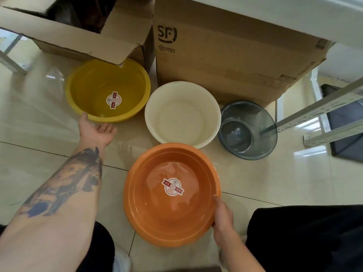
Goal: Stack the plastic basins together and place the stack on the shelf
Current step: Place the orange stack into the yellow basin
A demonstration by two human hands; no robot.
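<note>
Four plastic basins sit on the tiled floor (265, 189) in front of two cardboard boxes. The orange basin (170, 195) is nearest the person, with a round label stuck at its bottom. The right hand (223, 214) grips its right rim, thumb over the inner edge and fingers tucked under the outside; the basin looks slightly tilted and its far rim overlaps the near edge of the white basin (182, 114). The white basin stands upright between the yellow basin (108, 91) on the left and the grey translucent basin (248, 130) on the right, which leans on its side against the closed box (225, 55) printed with "SF".

The left hand (97, 132) is open, palm up, with fingers loosely spread, and holds nothing; its thumb is right at the near rim of the yellow basin, which also carries a round label. A flap of the open box (78, 38) hangs over the yellow basin's far edge. The metal shelf (322, 114) frame stands at the right, just beside the grey basin.
</note>
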